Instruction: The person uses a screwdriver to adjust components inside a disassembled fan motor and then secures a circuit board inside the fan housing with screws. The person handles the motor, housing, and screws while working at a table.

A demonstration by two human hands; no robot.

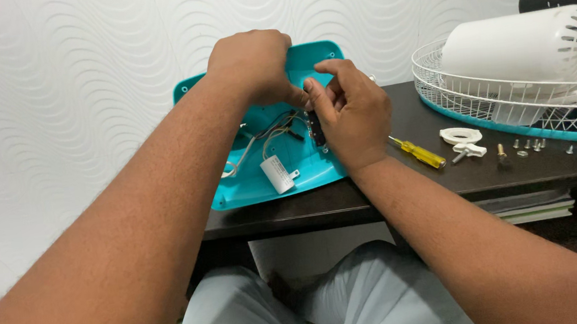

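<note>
A teal plastic fan base cover point(248, 184) lies tilted on the left end of a dark table point(490, 176), its open inside facing me. Inside it show loose wires point(268, 135) and a white cylindrical capacitor point(276, 173). My left hand point(250, 64) grips the cover's upper rim. My right hand point(351, 116) pinches a small black switch block point(316, 128) at the cover's right inner side, fingers touching my left hand's fingertips.
A yellow-handled screwdriver point(420, 153) lies just right of my right wrist. Further right are a white plastic nut point(462, 139), several loose screws point(537, 146), a white wire fan guard point(510, 99) holding a white motor housing point(523, 48), and a black chair back point(568, 0).
</note>
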